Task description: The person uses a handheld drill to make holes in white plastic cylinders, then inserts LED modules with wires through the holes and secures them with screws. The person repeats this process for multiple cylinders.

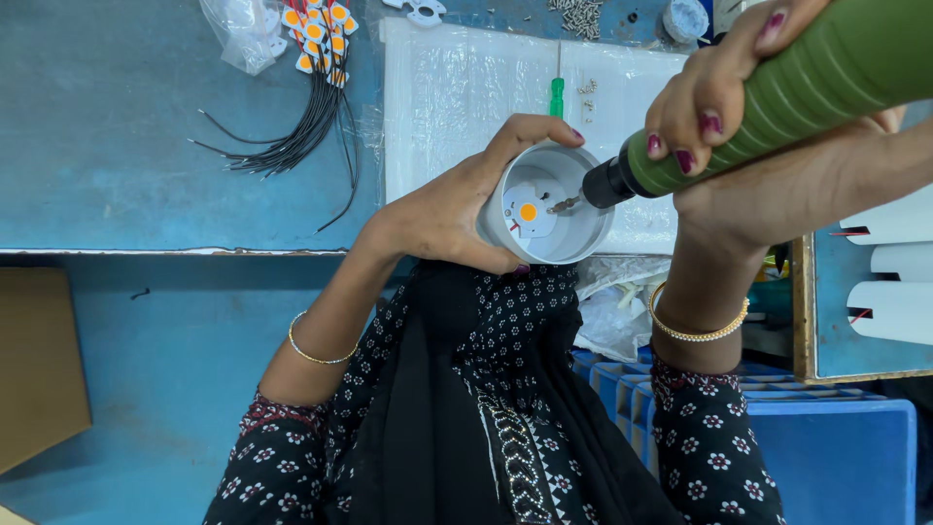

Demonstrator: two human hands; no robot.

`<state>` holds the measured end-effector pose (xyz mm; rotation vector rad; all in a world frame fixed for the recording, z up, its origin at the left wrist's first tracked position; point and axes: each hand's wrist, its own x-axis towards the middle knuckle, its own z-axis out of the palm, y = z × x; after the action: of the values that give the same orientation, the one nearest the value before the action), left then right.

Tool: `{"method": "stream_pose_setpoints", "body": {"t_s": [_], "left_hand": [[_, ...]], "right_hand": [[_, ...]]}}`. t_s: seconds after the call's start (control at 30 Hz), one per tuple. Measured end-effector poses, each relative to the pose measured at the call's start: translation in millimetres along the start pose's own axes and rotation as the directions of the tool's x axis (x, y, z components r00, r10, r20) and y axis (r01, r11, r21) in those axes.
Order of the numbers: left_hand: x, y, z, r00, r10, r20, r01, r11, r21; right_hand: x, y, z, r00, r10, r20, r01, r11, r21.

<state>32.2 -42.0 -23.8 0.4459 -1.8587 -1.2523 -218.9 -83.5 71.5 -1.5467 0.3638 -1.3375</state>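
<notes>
White housing [573, 238] — small orange-dotted board [528, 211] inside — in left hand [442, 219].

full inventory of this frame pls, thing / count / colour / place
lamp housing: 1, white, round cup, held at centre
LED plate: 1, white with orange dot, inside housing
electric screwdriver: 1, green, black tip in housing
wired LED modules: bunch, orange-white, black leads, top left of bench
plastic sheet: 1, clear-white, bench top
small screwdriver: 1, green handle, on sheet
loose screws: pile, silver, top edge
bench: 1, blue
crate: 1, blue, lower right
left hand: grips housing
right hand: grips electric screwdriver
</notes>
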Motion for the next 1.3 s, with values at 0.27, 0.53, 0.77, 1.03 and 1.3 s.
{"method": "stream_pose_setpoints", "body": {"t_s": [0.27, 0.53, 0.77, 1.03, 1.3], "left_hand": [[17.5, 53.1, -33.7, 0.994, -0.067, 0.084, 0.045, 0.969, 0.244], [85.0, 63.2, -0.7, 0.872, -0.481, 0.094, 0.124, 0.404, 0.906], [79.3, 65.1, 9.5, 0.921, -0.385, 0.064, 0.067, 0.319, 0.945], [79.7, 70.5, 15.5, 0.885, -0.464, 0.048, 0.095, 0.281, 0.955], [83.9, 63.1, 13.2, 0.844, -0.535, 0.027, 0.196, 0.356, 0.914]], "right_hand": [[16.1, 6.0, -13.6, 0.993, 0.077, 0.085, -0.083, 0.994, 0.070], [0.8, 4.3, -0.9, 0.997, 0.079, 0.013, -0.080, 0.988, 0.130], [3.1, -4.8, 13.1, 0.996, 0.075, -0.040, -0.071, 0.993, 0.099], [-0.3, -11.3, 18.5, 0.993, 0.098, -0.065, -0.090, 0.988, 0.122], [2.3, -5.5, 17.1, 0.992, 0.107, -0.064, -0.096, 0.984, 0.150]]}}
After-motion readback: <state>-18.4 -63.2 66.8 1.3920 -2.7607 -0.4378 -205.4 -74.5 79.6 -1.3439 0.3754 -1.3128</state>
